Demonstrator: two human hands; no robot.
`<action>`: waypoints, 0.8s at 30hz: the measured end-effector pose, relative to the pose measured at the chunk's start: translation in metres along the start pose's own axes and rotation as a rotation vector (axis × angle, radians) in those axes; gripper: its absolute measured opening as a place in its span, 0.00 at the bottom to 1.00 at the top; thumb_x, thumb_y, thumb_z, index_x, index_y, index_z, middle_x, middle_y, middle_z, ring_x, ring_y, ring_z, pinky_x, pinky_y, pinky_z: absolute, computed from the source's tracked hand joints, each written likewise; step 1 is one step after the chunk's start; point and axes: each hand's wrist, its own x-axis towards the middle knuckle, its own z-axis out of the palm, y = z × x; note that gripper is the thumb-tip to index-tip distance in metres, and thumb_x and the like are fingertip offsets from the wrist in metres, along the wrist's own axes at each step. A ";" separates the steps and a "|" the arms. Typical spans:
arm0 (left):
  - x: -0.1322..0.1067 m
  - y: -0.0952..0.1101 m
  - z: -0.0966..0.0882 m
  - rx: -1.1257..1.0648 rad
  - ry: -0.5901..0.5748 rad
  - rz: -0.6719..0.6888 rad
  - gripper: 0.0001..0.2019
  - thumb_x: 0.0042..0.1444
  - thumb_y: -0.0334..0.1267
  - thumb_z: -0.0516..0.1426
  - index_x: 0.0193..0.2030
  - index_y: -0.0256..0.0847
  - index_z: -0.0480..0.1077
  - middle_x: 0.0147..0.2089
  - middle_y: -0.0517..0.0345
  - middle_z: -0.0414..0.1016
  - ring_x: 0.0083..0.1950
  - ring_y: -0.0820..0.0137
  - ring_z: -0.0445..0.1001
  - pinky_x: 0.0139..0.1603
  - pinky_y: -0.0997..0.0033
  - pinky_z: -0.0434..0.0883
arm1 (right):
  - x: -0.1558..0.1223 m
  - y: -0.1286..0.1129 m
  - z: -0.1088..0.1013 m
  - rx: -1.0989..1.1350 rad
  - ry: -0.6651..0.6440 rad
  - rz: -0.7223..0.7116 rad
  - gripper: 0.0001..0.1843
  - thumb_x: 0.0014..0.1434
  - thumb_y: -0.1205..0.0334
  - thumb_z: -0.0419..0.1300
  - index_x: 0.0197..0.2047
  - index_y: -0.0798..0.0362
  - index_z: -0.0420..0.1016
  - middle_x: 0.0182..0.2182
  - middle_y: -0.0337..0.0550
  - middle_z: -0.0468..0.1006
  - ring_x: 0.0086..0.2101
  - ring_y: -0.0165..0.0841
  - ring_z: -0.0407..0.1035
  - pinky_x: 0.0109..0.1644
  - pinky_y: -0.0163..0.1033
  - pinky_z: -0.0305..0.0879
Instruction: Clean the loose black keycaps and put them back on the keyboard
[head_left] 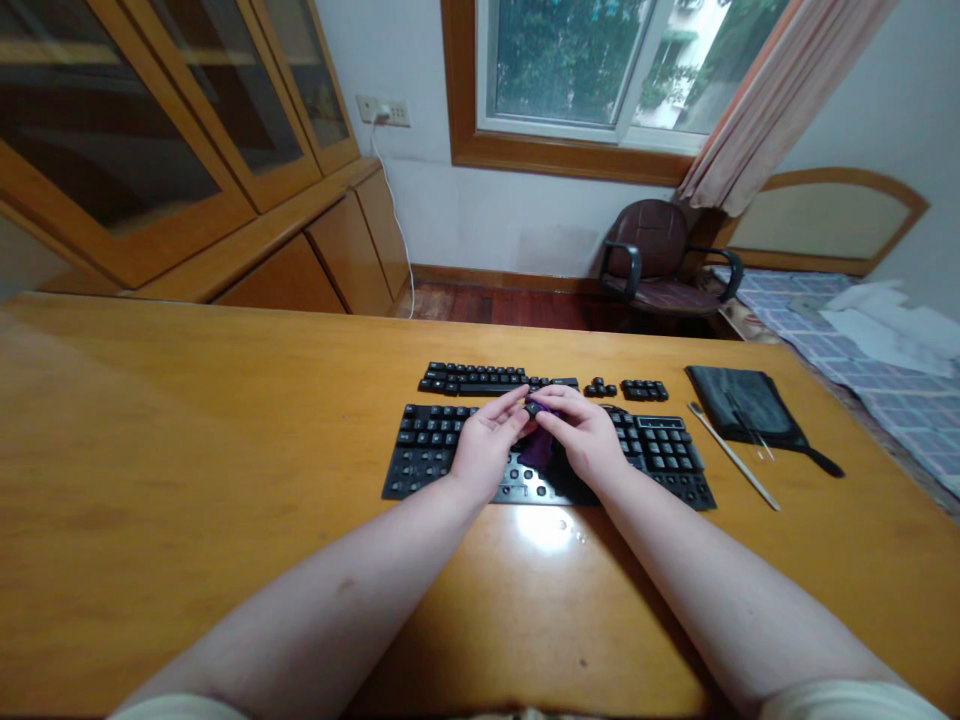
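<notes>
Over the middle of a black keyboard (660,450), my two hands meet fingertip to fingertip. Between them is a small dark keycap (533,408), pinched by my left hand (491,440). My right hand (581,425) grips a purple cloth (536,448) against the keycap, and the cloth hangs down onto the keyboard. The keyboard's lower rows are bare of caps, while its upper rows and number pad still carry some. Behind it, loose black keycaps (480,380) stand in rows on the desk. My hands hide the keyboard's centre.
To the right lie a black pouch (739,400), a thin metal tool (750,425) on it, and a pale brush-like stick (735,457). All rest on the wooden desk (225,450). Beyond it are an office chair (656,255), a bed (862,320) and a glass-doored cabinet (285,170).
</notes>
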 end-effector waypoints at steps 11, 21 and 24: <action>0.000 0.006 -0.003 -0.226 -0.232 -0.286 0.25 0.46 0.34 0.65 0.51 0.41 0.64 0.42 0.56 0.73 0.37 0.75 0.74 0.40 0.78 0.72 | 0.005 -0.010 -0.009 0.127 -0.181 0.022 0.10 0.46 0.55 0.68 0.35 0.47 0.81 0.37 0.42 0.76 0.43 0.37 0.70 0.54 0.48 0.62; 0.001 0.005 0.003 -0.183 -0.107 -0.092 0.20 0.45 0.30 0.65 0.32 0.41 0.53 0.34 0.63 0.73 0.39 0.77 0.74 0.46 0.75 0.71 | 0.000 -0.006 -0.006 -0.194 0.020 -0.134 0.09 0.54 0.63 0.62 0.40 0.46 0.79 0.38 0.43 0.76 0.41 0.35 0.70 0.49 0.45 0.67; 0.000 0.004 0.004 -0.129 -0.086 -0.023 0.21 0.44 0.31 0.65 0.30 0.41 0.52 0.30 0.67 0.70 0.35 0.79 0.73 0.40 0.79 0.71 | -0.002 -0.010 -0.005 -0.349 -0.100 -0.310 0.15 0.58 0.65 0.58 0.48 0.45 0.76 0.42 0.45 0.74 0.44 0.34 0.69 0.49 0.45 0.68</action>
